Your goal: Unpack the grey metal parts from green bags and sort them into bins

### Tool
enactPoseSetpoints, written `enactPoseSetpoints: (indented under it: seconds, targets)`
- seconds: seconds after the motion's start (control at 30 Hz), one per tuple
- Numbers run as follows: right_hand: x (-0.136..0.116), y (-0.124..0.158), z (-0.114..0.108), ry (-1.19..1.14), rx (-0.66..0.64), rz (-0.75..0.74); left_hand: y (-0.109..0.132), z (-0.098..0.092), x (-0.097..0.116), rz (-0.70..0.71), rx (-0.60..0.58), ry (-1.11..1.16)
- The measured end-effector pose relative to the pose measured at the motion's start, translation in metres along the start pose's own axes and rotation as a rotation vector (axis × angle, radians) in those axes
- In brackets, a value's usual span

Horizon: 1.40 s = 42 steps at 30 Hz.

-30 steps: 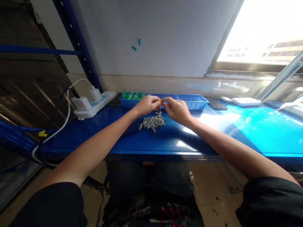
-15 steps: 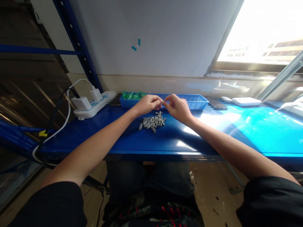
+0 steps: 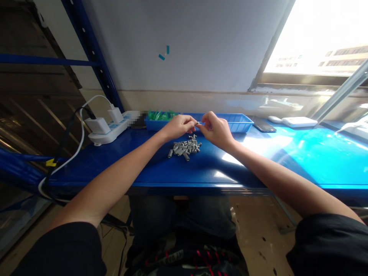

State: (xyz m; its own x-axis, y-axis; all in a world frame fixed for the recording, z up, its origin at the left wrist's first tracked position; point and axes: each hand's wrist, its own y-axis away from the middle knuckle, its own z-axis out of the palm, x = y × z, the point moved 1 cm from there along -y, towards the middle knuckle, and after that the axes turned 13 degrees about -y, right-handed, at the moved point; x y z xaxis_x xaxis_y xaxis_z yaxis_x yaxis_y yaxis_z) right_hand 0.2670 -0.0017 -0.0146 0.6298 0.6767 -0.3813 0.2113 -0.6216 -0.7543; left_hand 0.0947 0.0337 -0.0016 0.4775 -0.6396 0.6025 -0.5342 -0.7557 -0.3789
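My left hand pinches a small silvery metal piece between thumb and fingertips, above the blue table. From the other side my right hand meets it, its thumb and curled fingers at the piece's right end. How far the right fingers close round it is hard to see. Just below the hands lies a loose pile of small grey metal cylinders, looking like spacers. Several smaller metal bits sit at its far edge.
Behind my hands stands a blue plastic bin, with green packets in its left part. A white power strip with plugs and cables is at the left. Rightward lie a phone and a white flat box.
The right index finger has lifted slightly from the thumb, and the small metal piece now shows between the hands. The pile looks the same.
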Motion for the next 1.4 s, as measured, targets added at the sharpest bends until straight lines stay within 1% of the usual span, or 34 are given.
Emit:
enactPoseSetpoints:
  seconds: [0.1,0.17,0.2,0.27,0.33,0.43,0.5,0.57,0.63,0.73,0.83,0.9,0.97,1.07,1.13,1.2,1.3,1.4]
  targets:
    - [0.002,-0.002,-0.001,-0.063,-0.088,-0.025,0.0,0.0,-0.003,0.002,-0.009,-0.045]
    - [0.004,-0.003,0.0,-0.108,-0.153,-0.019,0.0,0.0,-0.005,0.02,-0.029,-0.087]
    - [0.005,-0.003,0.0,-0.123,-0.165,-0.006,0.0,0.0,-0.006,0.03,-0.035,-0.108]
    - [0.006,-0.003,0.001,-0.127,-0.141,0.02,0.0,0.0,-0.007,0.046,-0.035,-0.139]
    - [0.005,-0.003,0.001,-0.112,-0.087,0.028,0.0,0.0,-0.005,0.057,-0.025,-0.145]
    - [0.001,-0.002,0.001,-0.089,0.0,0.024,0.0,-0.002,0.001,0.057,0.001,-0.127]
    - [-0.001,-0.002,0.001,-0.083,0.028,0.023,0.001,-0.004,0.006,0.042,0.017,-0.125]
    - [-0.001,-0.002,0.0,-0.082,0.019,0.017,0.002,-0.005,0.008,0.03,0.027,-0.141]
    - [-0.001,-0.002,-0.001,-0.086,-0.018,0.006,0.003,-0.005,0.008,0.026,0.029,-0.17]
    - [0.0,-0.002,-0.002,-0.081,-0.073,0.0,0.003,-0.004,0.005,0.021,0.027,-0.212]
    - [-0.002,-0.002,-0.002,-0.065,-0.095,-0.001,0.002,-0.002,0.002,0.015,0.015,-0.199]
    - [-0.003,-0.002,-0.002,-0.062,-0.091,0.007,0.002,-0.001,0.0,0.017,0.022,-0.168]
    - [-0.003,-0.003,-0.002,-0.062,-0.075,0.025,0.003,-0.001,0.0,0.04,0.065,-0.157]
    - [-0.003,-0.004,-0.003,-0.086,-0.055,0.051,0.006,-0.003,0.003,0.146,0.122,-0.194]
    - [-0.004,-0.005,-0.003,-0.136,-0.043,0.079,0.007,-0.002,0.006,0.219,0.122,-0.221]
    - [-0.005,-0.006,-0.003,-0.197,-0.032,0.112,0.008,-0.002,0.009,0.251,0.132,-0.226]
    - [-0.007,-0.006,-0.003,-0.253,-0.035,0.144,0.007,-0.001,0.01,0.236,0.18,-0.234]
    - [-0.006,-0.006,-0.002,-0.255,-0.032,0.146,0.006,-0.002,0.009,0.18,0.218,-0.241]
